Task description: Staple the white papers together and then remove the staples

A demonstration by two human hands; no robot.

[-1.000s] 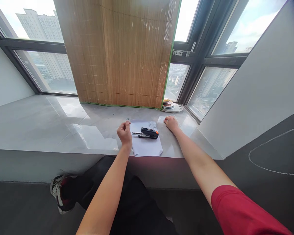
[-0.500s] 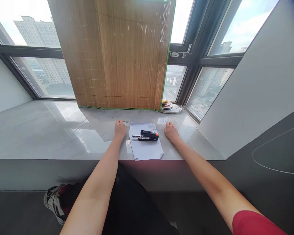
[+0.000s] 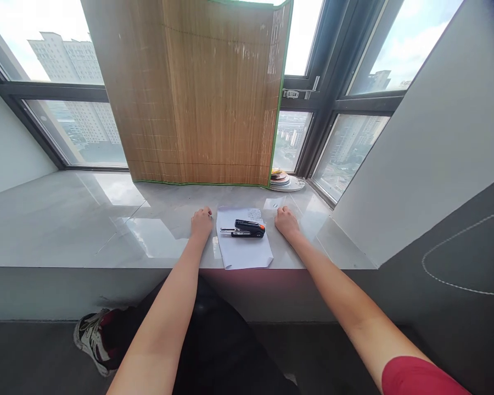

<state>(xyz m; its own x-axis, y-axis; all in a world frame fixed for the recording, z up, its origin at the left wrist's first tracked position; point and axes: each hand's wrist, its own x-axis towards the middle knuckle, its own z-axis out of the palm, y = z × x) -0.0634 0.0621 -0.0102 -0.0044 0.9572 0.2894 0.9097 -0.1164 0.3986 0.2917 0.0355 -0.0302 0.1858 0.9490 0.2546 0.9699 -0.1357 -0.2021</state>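
A black stapler with an orange tip [image 3: 247, 228] lies on a white sheet of paper [image 3: 243, 249] on the grey stone window ledge [image 3: 107, 219]. My left hand [image 3: 201, 223] rests on the ledge just left of the paper, its fingers curled down over something I cannot make out. My right hand [image 3: 286, 222] rests on the ledge just right of the paper, fingers curled, beside a small white slip [image 3: 274, 203]. Neither hand touches the stapler.
A bamboo blind [image 3: 201, 93] hangs against the window behind the paper. A stack of small plates [image 3: 286, 178] sits at the ledge's back right corner. A white wall [image 3: 432, 142] slants along the right. My legs and a shoe [image 3: 93, 343] are below the ledge.
My left hand went from raised beside the stapler down onto the ledge further back. My right hand drew slightly back toward me. The view tilted a little.
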